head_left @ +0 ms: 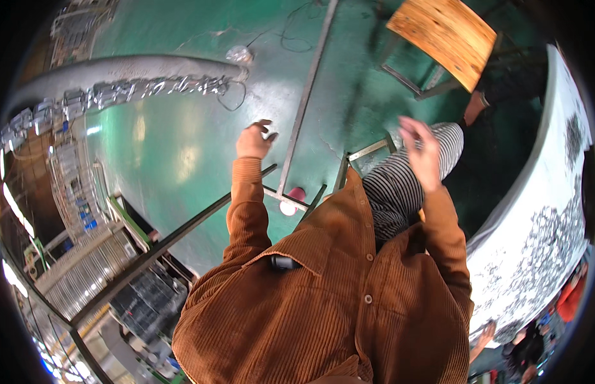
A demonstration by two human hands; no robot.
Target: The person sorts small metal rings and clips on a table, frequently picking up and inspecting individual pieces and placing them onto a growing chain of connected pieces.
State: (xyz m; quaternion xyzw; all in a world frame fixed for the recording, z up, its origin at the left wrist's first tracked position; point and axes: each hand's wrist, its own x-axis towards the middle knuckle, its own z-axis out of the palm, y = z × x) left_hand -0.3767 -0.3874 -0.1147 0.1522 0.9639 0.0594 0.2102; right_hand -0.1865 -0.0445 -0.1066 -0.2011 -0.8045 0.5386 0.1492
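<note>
My left hand hangs in the air above the green floor, fingers curved and apart, holding nothing. Near it runs a long thin metal bar. My right hand is raised over my striped trouser leg, its fingers stretched out and slightly blurred, with nothing in them. To the right of that arm, a large white table carries many small dark pieces, too small to name.
A wooden-topped stool stands at the far right. A grey beam hung with shiny metallic parts reaches in from the left. Dark metal rails cross the lower left. Another person's hand is at the white table's near edge; a red-sleeved person is beyond.
</note>
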